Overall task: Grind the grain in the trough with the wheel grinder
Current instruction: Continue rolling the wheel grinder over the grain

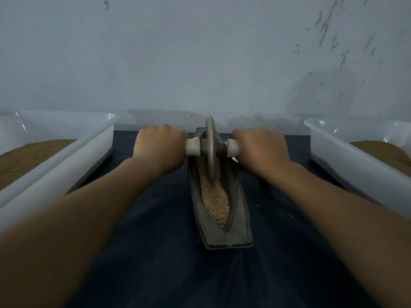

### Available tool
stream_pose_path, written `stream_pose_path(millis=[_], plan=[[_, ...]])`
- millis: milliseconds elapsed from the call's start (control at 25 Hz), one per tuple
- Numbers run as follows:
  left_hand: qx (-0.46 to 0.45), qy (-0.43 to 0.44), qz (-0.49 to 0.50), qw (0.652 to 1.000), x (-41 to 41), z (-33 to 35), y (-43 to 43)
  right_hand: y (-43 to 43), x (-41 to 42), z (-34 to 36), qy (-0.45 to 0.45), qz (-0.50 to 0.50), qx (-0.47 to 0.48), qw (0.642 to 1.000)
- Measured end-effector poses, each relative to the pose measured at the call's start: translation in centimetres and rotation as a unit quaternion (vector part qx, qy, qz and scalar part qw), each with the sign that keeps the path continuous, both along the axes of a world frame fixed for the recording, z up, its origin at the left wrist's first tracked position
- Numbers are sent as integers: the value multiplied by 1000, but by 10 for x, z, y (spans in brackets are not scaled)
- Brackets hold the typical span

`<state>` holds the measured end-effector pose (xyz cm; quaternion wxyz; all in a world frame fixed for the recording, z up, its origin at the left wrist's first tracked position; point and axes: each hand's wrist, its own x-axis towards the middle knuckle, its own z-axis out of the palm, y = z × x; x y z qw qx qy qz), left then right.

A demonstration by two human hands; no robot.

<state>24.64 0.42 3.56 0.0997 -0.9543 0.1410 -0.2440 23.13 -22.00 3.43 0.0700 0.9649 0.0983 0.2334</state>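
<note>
Trough (241, 221): dark, boat-shaped, at the middle of the table (155, 252), lengthwise from near edge towards far edge.
Grain (215, 200): pale, coarse, lying along the trough's channel.
Wheel grinder (210, 147): grey disc, upright, rim down in the grain at the trough's far half; a white handle on either side.
Left hand (161, 145): fingers curled round the left handle (192, 148).
Right hand (261, 146): fingers curled round the right handle (234, 149).
Left tray (66, 156), right tray (333, 158): white plastic, at the table's left and right edges, each holding brown powder (26, 158).
</note>
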Motion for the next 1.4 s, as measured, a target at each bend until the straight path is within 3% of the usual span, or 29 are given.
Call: stream_pose_path(millis=[80,160,320,520,680,800,880,1040,1160,1320,1400], plan=[[-24,42,13,999,2,1,0,4,6,3,-12,-5,-18,1000],[-16,70,-22,997,-12,-5,16,-7,-8,8,57,42,-28,997],[52,-76,-112,989,-43,-7,35,-38,-43,7,159,73,13,985],[19,-14,17,1000,-13,4,0,-10,-10,-12,-21,-32,25,999],[42,-13,-10,999,-17,7,1,-22,-15,-12,70,-20,51,996],[41,-36,-50,997,-34,-9,24,-33,-37,-13,32,18,3,999],[48,-58,-50,996,-26,-10,21,-25,-33,-9,59,16,15,998],[37,-12,12,999,3,8,-8,0,4,4,89,-30,44,995],[40,19,-5,999,-2,8,0,-5,-9,3,87,-30,23,996],[43,-65,-82,994,-23,-9,17,-20,-34,-8,56,14,12,998],[41,-73,-65,994,-15,-9,11,-9,-23,-7,69,-8,15,998]])
